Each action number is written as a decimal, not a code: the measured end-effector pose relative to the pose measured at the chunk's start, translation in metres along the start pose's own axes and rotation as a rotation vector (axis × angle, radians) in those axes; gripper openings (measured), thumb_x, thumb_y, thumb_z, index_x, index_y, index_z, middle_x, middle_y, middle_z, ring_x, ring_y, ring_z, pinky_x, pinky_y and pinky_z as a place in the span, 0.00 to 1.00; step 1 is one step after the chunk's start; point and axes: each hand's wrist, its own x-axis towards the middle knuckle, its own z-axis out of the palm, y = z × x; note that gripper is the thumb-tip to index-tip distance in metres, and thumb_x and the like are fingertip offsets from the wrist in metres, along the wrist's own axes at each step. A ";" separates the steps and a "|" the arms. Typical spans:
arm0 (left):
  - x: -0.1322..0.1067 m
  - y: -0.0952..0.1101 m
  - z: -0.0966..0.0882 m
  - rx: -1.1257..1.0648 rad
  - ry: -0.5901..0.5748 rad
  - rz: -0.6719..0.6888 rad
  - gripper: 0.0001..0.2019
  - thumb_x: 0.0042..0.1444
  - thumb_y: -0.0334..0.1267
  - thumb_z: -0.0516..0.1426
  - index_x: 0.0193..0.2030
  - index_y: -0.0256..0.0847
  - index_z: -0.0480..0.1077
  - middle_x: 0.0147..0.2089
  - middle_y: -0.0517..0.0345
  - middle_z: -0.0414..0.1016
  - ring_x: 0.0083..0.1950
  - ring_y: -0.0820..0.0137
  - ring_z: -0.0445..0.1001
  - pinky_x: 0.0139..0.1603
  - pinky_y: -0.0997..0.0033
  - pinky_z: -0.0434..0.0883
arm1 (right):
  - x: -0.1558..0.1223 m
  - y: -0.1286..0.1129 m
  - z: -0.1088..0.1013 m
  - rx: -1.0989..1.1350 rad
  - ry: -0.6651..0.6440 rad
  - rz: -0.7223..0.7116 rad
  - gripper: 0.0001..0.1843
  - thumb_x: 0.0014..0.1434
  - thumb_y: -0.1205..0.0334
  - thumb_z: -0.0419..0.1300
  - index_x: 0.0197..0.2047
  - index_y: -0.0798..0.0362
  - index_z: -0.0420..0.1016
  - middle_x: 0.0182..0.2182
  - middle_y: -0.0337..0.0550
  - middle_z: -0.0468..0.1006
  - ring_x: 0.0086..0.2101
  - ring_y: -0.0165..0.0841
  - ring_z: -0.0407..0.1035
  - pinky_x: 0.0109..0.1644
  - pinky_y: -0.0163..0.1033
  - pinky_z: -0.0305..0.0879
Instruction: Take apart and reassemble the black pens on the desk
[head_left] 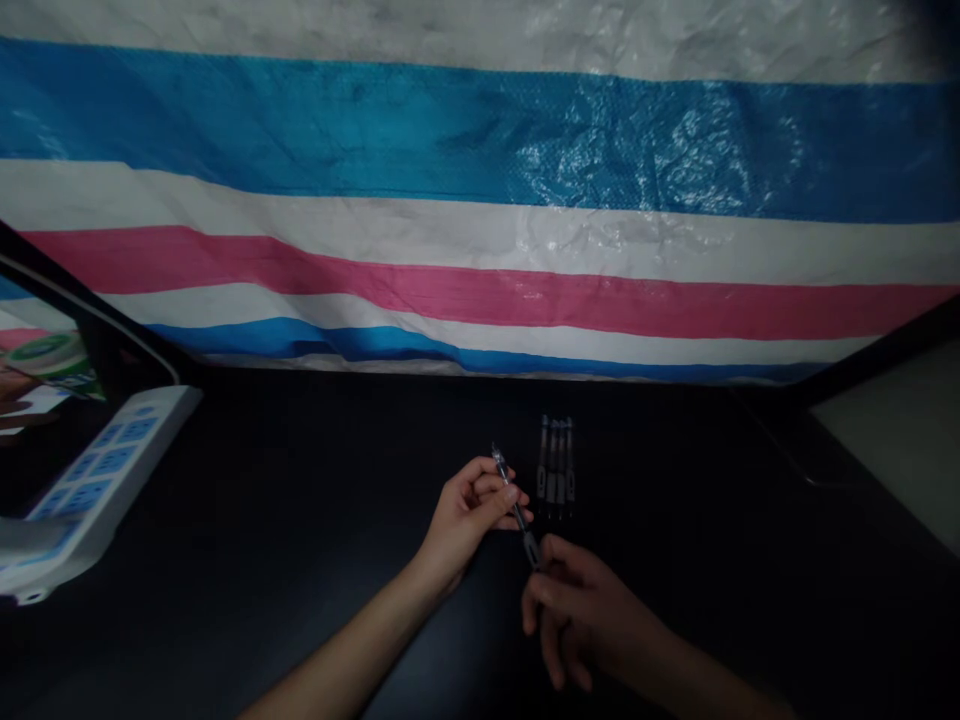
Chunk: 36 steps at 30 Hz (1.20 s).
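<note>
My left hand (469,515) pinches the upper part of a slim dark pen (516,508) between thumb and fingers above a black table (285,520). My right hand (581,610) grips the pen's lower end, its other fingers hanging loosely down. The pen slants from upper left to lower right. Just behind my hands, a row of several similar pens (556,470) lies side by side on the table, pointing away from me.
A white power strip (97,480) with blue sockets lies at the left edge. A blue, white and pink striped tarp (480,230) hangs behind the table. A pale surface (900,440) shows at the far right.
</note>
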 end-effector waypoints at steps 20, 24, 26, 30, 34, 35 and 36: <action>0.001 -0.002 0.000 0.029 0.021 0.024 0.17 0.47 0.41 0.68 0.37 0.36 0.68 0.29 0.58 0.78 0.30 0.71 0.78 0.31 0.76 0.74 | -0.003 -0.006 0.005 -0.162 0.138 -0.064 0.23 0.53 0.45 0.64 0.36 0.53 0.60 0.24 0.35 0.74 0.13 0.24 0.65 0.10 0.24 0.51; 0.001 -0.003 0.000 0.025 0.005 0.024 0.18 0.46 0.42 0.69 0.37 0.35 0.68 0.29 0.59 0.77 0.30 0.71 0.79 0.31 0.76 0.74 | -0.003 -0.006 0.003 -0.127 0.068 -0.013 0.26 0.57 0.38 0.56 0.39 0.56 0.64 0.20 0.38 0.74 0.13 0.26 0.66 0.12 0.25 0.53; 0.001 -0.003 0.000 0.026 0.006 0.020 0.18 0.46 0.42 0.69 0.37 0.35 0.68 0.29 0.59 0.77 0.30 0.71 0.79 0.31 0.76 0.74 | -0.003 -0.007 0.005 -0.096 0.054 0.004 0.30 0.56 0.35 0.54 0.42 0.57 0.65 0.22 0.41 0.75 0.15 0.28 0.68 0.13 0.27 0.56; 0.000 -0.004 0.000 0.038 0.011 0.033 0.17 0.47 0.41 0.69 0.37 0.36 0.69 0.29 0.59 0.77 0.30 0.71 0.79 0.31 0.76 0.74 | -0.004 -0.011 0.007 -0.292 0.203 -0.074 0.25 0.54 0.39 0.60 0.35 0.55 0.63 0.22 0.36 0.74 0.12 0.24 0.64 0.11 0.25 0.50; -0.001 -0.003 -0.001 0.020 -0.023 0.036 0.16 0.47 0.41 0.68 0.37 0.36 0.69 0.29 0.59 0.77 0.30 0.71 0.78 0.33 0.75 0.74 | -0.004 -0.009 0.003 -0.351 0.165 -0.097 0.24 0.58 0.40 0.55 0.34 0.56 0.65 0.17 0.36 0.72 0.11 0.21 0.59 0.12 0.26 0.45; 0.000 -0.003 -0.002 0.009 -0.041 0.032 0.16 0.47 0.41 0.68 0.37 0.35 0.70 0.29 0.58 0.77 0.31 0.71 0.79 0.33 0.75 0.74 | -0.003 -0.008 0.001 -0.300 0.116 -0.079 0.25 0.58 0.39 0.54 0.35 0.56 0.66 0.17 0.37 0.73 0.11 0.22 0.59 0.13 0.26 0.46; 0.000 -0.003 -0.002 -0.005 -0.058 0.028 0.16 0.48 0.41 0.68 0.37 0.35 0.70 0.30 0.58 0.77 0.31 0.70 0.79 0.34 0.74 0.74 | -0.003 -0.007 0.000 -0.244 0.070 -0.058 0.25 0.58 0.39 0.55 0.36 0.57 0.66 0.17 0.37 0.73 0.11 0.22 0.59 0.13 0.26 0.46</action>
